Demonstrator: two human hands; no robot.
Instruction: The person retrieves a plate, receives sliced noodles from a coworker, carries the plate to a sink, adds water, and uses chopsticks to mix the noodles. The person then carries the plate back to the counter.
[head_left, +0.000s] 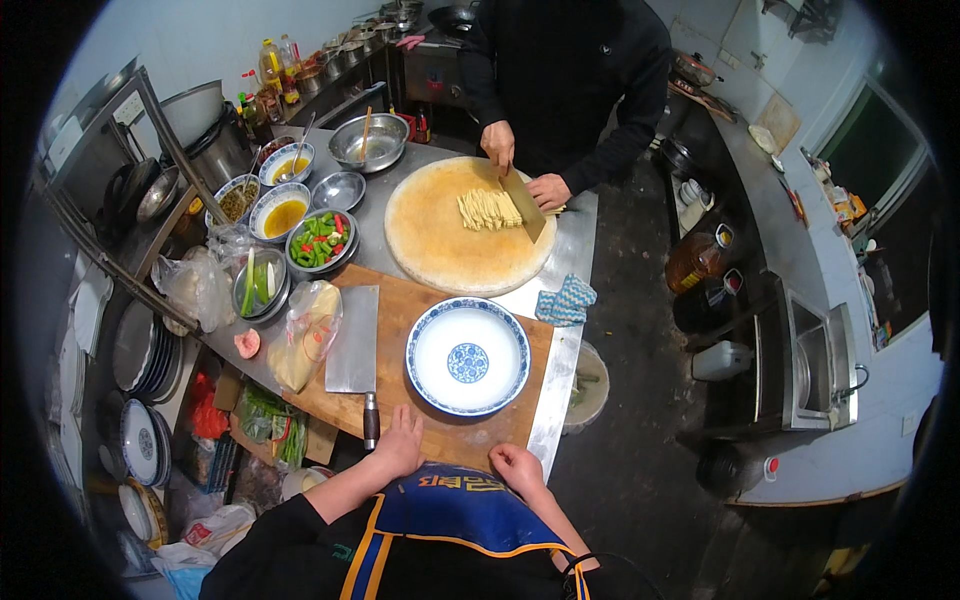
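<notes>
My left hand (400, 444) rests, fingers apart, at the near edge of a wooden cutting board (480, 435). My right hand (517, 468) lies at the board's near right corner with its fingers curled in and nothing seen in it. Between and beyond them stands a white bowl with a blue patterned rim (468, 357). A cleaver (352, 341) lies flat on the board, its dark handle close to my left hand. Across the table a person in black holds another cleaver (525, 206) against cut pale strips (487, 210) on a round board (450, 262).
Bowls of yellow liquid (286, 217) and chopped peppers (321, 240) stand at the left, near bagged pale food (304, 337). A patterned cloth (567, 301) lies at the right table edge, above a floor bin (589, 386). A sink (810, 360) is farther right.
</notes>
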